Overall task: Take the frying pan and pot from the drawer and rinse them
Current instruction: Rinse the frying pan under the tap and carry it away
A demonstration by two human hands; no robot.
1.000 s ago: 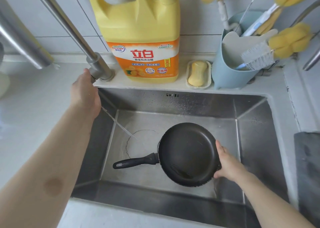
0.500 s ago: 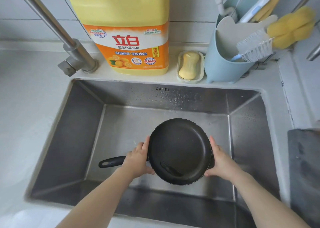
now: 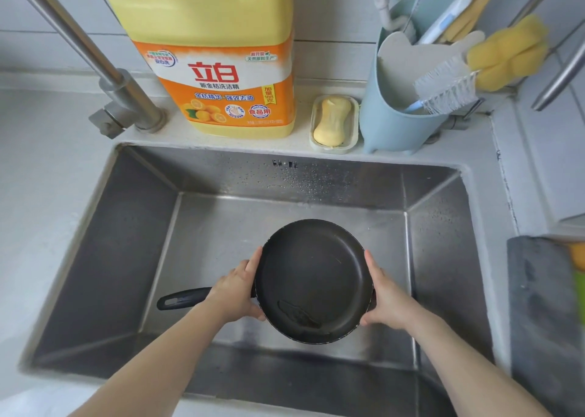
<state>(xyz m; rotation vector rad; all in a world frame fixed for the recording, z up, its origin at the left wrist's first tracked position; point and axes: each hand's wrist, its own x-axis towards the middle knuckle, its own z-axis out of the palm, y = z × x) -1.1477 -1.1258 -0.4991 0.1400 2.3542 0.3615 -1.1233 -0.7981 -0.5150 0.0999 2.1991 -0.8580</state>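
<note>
Two bare forearms entering from the near edge, reaching into the rectangular stainless-steel sink (image 3: 133, 258). Left hand (image 3: 235, 293) curled round the left rim of the round black non-stick frying pan (image 3: 313, 280), thumb along the rim, fingers tucked underneath and out of sight. Right hand (image 3: 384, 294) gripping the opposite rim the same way, thumb up along the edge. Pan held between both hands over the near half of the sink basin, open side up, tilted slightly toward the near edge; whether touching the sink floor or just lifted, cannot tell. Small puddle of water gathered at the near inner side of the pan. Slim black handle (image 3: 183, 298) sticking out to the left, past the left hand, toward the sink's left wall. Water droplets speckled on the far wall of the sink.

Beyond the far rim, on the pale ledge: angled brushed-steel tap (image 3: 126, 103) at the far left corner, its neck slanting off toward the upper left. Just right of it, large yellow plastic detergent jug with an orange label (image 3: 218, 77). Next along, oval yellow soap bar in a pale green dish (image 3: 334, 120). Just beside that, pale blue plastic utensil holder (image 3: 389, 125) carrying a white bristle brush (image 3: 446, 88) and a yellow sponge on a stick (image 3: 506, 52). Dark grey mat (image 3: 541, 321) lying along the right edge of the counter. White tiles behind everything.
</note>
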